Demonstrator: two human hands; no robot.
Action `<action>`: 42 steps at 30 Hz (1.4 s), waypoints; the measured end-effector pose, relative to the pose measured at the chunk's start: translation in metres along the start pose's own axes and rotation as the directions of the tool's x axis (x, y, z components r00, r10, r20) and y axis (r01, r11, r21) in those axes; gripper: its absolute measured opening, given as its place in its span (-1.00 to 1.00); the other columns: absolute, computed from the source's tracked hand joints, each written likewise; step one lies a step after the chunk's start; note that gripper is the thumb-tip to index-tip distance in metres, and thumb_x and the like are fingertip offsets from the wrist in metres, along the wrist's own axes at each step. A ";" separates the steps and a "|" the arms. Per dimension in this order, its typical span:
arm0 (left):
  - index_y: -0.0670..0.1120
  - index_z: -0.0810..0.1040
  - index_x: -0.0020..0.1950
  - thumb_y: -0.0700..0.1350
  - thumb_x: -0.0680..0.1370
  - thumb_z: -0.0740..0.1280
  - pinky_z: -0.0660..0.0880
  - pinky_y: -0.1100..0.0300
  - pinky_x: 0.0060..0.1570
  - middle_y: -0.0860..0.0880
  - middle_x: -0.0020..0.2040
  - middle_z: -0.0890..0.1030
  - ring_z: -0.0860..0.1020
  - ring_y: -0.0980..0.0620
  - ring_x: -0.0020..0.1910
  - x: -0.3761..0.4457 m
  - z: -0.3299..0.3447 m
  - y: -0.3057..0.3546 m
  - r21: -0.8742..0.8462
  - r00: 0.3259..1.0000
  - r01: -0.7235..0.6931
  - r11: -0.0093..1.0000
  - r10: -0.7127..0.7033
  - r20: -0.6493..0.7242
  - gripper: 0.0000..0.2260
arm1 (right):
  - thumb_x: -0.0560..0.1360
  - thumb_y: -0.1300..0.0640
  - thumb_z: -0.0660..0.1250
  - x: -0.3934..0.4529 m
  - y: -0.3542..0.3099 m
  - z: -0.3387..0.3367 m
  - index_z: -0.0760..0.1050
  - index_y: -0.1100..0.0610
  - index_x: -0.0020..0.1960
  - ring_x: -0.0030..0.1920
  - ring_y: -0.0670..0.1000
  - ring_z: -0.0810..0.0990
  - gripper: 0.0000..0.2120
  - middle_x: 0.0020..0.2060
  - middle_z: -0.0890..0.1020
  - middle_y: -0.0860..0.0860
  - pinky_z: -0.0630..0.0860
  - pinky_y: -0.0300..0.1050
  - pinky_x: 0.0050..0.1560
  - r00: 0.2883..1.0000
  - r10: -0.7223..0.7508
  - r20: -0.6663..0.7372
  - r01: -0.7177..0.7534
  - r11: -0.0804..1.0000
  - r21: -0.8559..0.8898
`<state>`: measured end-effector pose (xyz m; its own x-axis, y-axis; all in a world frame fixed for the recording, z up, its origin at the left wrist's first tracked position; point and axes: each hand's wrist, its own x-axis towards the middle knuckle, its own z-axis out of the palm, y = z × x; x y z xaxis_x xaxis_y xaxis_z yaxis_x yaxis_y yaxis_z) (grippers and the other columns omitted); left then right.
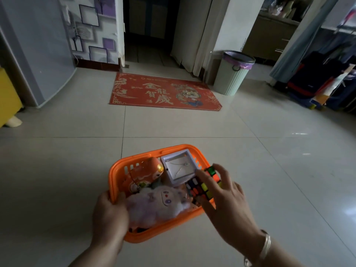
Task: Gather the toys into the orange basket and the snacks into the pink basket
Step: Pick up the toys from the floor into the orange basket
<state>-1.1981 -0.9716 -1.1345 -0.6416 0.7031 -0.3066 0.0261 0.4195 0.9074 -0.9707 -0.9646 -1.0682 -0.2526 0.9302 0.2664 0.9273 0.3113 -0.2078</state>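
Over orange basket [115,170], cube [202,186] under right hand [229,201]

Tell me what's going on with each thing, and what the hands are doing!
Orange basket: upright, nearly full of toys.
Puzzle cube: gripped at the basket's right rim.
Plush toy: lying in the basket.
White box: tilted in the basket's far corner.
Orange toy: lying in the basket.
Left hand: gripping the basket's rim.
Right hand: closed on the puzzle cube.
Bin: upright, lined, no lid.
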 end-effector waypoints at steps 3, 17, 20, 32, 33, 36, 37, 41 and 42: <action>-0.17 0.56 0.09 -0.07 0.63 0.29 0.46 0.01 -0.05 -0.18 -0.03 0.60 0.56 -0.21 -0.04 -0.005 -0.018 0.002 0.000 1.000 0.000 1.000 0.000 0.005 -0.82 | 0.50 -0.15 0.26 -0.012 -0.018 0.008 0.15 -0.27 0.40 0.16 0.08 0.51 -0.48 0.40 0.26 -0.01 0.40 -0.03 0.21 0.989 0.072 0.128 -0.062 0.994 -0.085; -0.28 0.55 0.16 -0.10 0.64 0.28 0.44 -0.04 -0.03 -0.27 0.03 0.60 0.55 -0.26 -0.01 0.012 -0.088 -0.003 0.010 0.998 0.031 0.999 -0.030 -0.050 -0.75 | 0.39 -0.42 -0.41 -0.015 -0.092 0.046 -0.14 -0.24 0.50 0.53 0.04 -0.18 -0.28 0.53 -0.22 -0.05 -0.17 0.07 0.51 0.956 0.059 0.288 -0.034 0.995 -0.090; -0.28 0.55 0.15 -0.09 0.64 0.28 0.49 -0.08 0.00 -0.23 -0.01 0.58 0.54 -0.23 -0.04 0.021 -0.087 -0.002 0.007 0.997 0.045 0.999 -0.044 -0.066 -0.75 | 0.34 -0.47 -0.47 -0.006 -0.082 0.049 -0.18 -0.29 0.48 0.52 -0.03 -0.25 -0.25 0.50 -0.27 -0.11 -0.14 0.06 0.51 0.976 0.085 0.201 -0.082 0.996 -0.027; -0.25 0.57 0.13 -0.06 0.62 0.31 0.50 -0.07 0.02 -0.30 0.04 0.61 0.58 -0.30 0.04 0.050 -0.039 0.004 0.007 0.990 0.027 1.000 -0.026 -0.138 -0.74 | 0.53 -0.32 -0.04 0.041 0.069 0.095 -0.19 -0.20 0.52 0.53 0.11 -0.16 -0.36 0.54 -0.21 0.03 -0.08 0.17 0.48 0.821 0.535 0.202 -0.535 0.843 -0.059; -0.25 0.57 0.12 -0.06 0.62 0.31 0.52 -0.08 0.02 -0.28 0.03 0.61 0.59 -0.30 0.03 0.051 -0.035 0.005 0.009 0.989 0.028 1.000 -0.027 -0.147 -0.75 | 0.53 -0.33 -0.05 0.043 0.078 0.103 -0.20 -0.20 0.52 0.53 0.13 -0.16 -0.35 0.54 -0.23 0.03 -0.08 0.19 0.48 0.803 0.547 0.239 -0.546 0.834 -0.074; -0.19 0.57 0.11 -0.02 0.61 0.32 0.55 -0.15 0.07 -0.26 0.02 0.62 0.60 -0.29 0.03 0.055 -0.027 0.006 0.012 0.986 0.032 0.999 -0.029 -0.166 -0.76 | 0.52 -0.34 -0.03 0.050 0.095 0.127 -0.21 -0.21 0.52 0.53 0.16 -0.18 -0.34 0.52 -0.28 0.02 -0.07 0.23 0.46 0.745 0.580 0.330 -0.585 0.805 -0.096; -0.17 0.57 0.09 -0.01 0.60 0.32 0.56 -0.18 0.08 -0.27 0.02 0.63 0.61 -0.29 0.02 0.057 -0.022 0.006 0.018 0.985 0.028 0.999 -0.024 -0.174 -0.77 | 0.52 -0.34 -0.01 0.054 0.100 0.136 -0.21 -0.22 0.51 0.53 0.17 -0.18 -0.34 0.52 -0.29 0.01 -0.07 0.24 0.46 0.724 0.595 0.350 -0.603 0.791 -0.097; -0.18 0.56 0.07 -0.02 0.61 0.31 0.53 -0.10 -0.01 -0.26 -0.02 0.61 0.59 -0.28 -0.02 0.057 -0.017 0.006 0.029 0.981 0.012 0.999 -0.006 -0.196 -0.77 | 0.50 -0.35 0.04 0.066 0.106 0.165 -0.19 -0.25 0.50 0.52 0.20 -0.16 -0.32 0.52 -0.29 -0.01 0.02 0.26 0.43 0.648 0.648 0.400 -0.671 0.734 -0.102; -0.17 0.56 0.06 -0.02 0.61 0.31 0.51 -0.08 -0.03 -0.25 -0.03 0.60 0.59 -0.27 -0.04 0.057 -0.016 0.005 0.021 0.980 0.013 1.000 -0.008 -0.197 -0.79 | 0.49 -0.35 0.04 0.069 0.108 0.172 -0.18 -0.27 0.50 0.52 0.21 -0.16 -0.33 0.52 -0.29 -0.01 0.03 0.27 0.42 0.633 0.657 0.410 -0.686 0.721 -0.095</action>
<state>-1.2466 -0.9386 -1.1432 -0.7801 0.5728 -0.2516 0.0342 0.4406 0.8971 -0.9355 -0.8327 -1.2344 0.3358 0.8731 -0.3534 0.8684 -0.4323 -0.2429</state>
